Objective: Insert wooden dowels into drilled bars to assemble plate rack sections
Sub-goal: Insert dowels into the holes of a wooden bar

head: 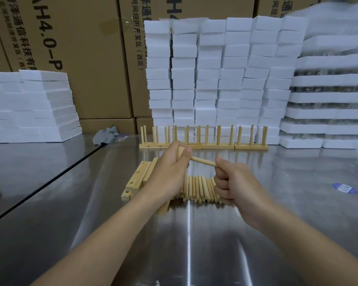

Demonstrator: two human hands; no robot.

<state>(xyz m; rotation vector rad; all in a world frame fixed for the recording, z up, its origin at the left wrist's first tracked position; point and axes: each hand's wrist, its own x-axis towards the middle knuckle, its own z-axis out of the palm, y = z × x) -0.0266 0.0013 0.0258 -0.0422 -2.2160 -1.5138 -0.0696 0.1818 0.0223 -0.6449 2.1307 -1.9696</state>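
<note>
Low in centre frame, loose dowels (196, 188) lay on the worktop (194, 244), long axes pointing away. Just above, the right hand (236, 182) pinched a dowel (203, 161) lying nearly level, its far tip pointing left into the bar (181, 151) gripped by the left hand (167, 172). Finished rack sections (203, 141) stood beyond.

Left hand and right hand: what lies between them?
In the head view, one wooden dowel spans the gap: right hand pinches one end, the other meets the bar in the left hand.

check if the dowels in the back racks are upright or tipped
Upright: the dowels stand straight up from the bars, which lie flat in a row at the far side of the table.
</note>
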